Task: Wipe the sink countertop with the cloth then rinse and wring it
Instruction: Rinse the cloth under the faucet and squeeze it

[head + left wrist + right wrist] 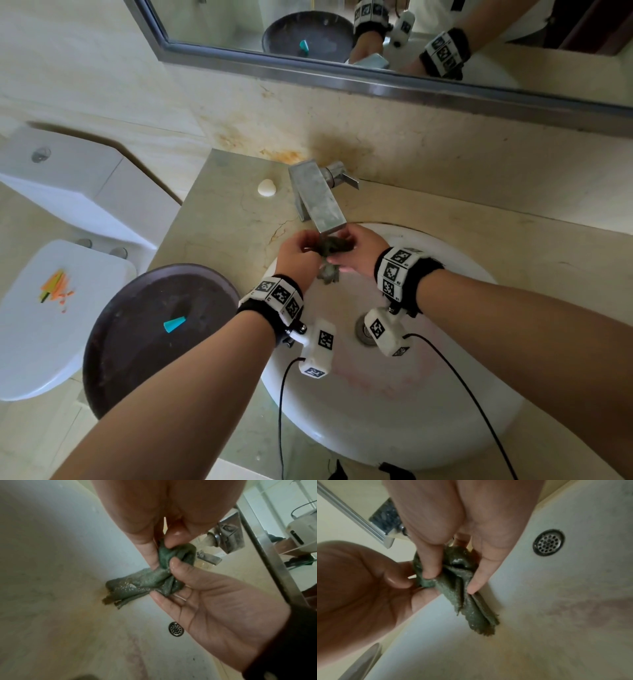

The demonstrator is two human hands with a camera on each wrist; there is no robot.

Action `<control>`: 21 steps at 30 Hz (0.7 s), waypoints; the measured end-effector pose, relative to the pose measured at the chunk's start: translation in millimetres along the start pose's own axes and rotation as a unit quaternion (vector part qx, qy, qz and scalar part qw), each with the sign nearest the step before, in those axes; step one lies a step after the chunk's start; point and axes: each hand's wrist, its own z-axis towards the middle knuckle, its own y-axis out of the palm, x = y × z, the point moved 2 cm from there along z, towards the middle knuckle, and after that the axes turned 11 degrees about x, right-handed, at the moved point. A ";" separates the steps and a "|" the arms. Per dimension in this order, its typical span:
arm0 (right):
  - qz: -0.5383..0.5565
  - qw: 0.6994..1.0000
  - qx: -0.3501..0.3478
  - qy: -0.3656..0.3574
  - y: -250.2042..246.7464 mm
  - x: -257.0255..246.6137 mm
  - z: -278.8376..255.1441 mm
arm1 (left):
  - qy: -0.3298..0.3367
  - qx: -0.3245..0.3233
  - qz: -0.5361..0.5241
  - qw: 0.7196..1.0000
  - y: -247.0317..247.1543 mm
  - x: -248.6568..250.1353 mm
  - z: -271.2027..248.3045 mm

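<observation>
A wet, dark green cloth (329, 272) is bunched under the spout of the square metal faucet (318, 202), above the white sink (445, 394). My left hand (306, 246) pinches its upper left part between thumb and fingers. My right hand (346, 247) grips the bunch from the right. In the left wrist view the cloth (145, 581) glistens, and its loose end hangs toward the basin wall. In the right wrist view my right hand (452, 580) holds the cloth (467, 601) with thumb and fingers curled round it. I cannot tell whether water is flowing.
The beige marble countertop (222, 219) carries a small white object (266, 187) left of the faucet. A dark round basin (137, 325) with a teal piece (174, 323) sits at the counter's left front. The sink drain (361, 330) lies below my wrists. A toilet (51, 308) stands at the left.
</observation>
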 end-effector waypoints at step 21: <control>0.032 0.997 0.067 -0.026 -16.6 9.6 7.5 | -0.016 -0.062 0.043 0.997 22.4 5.0 0.0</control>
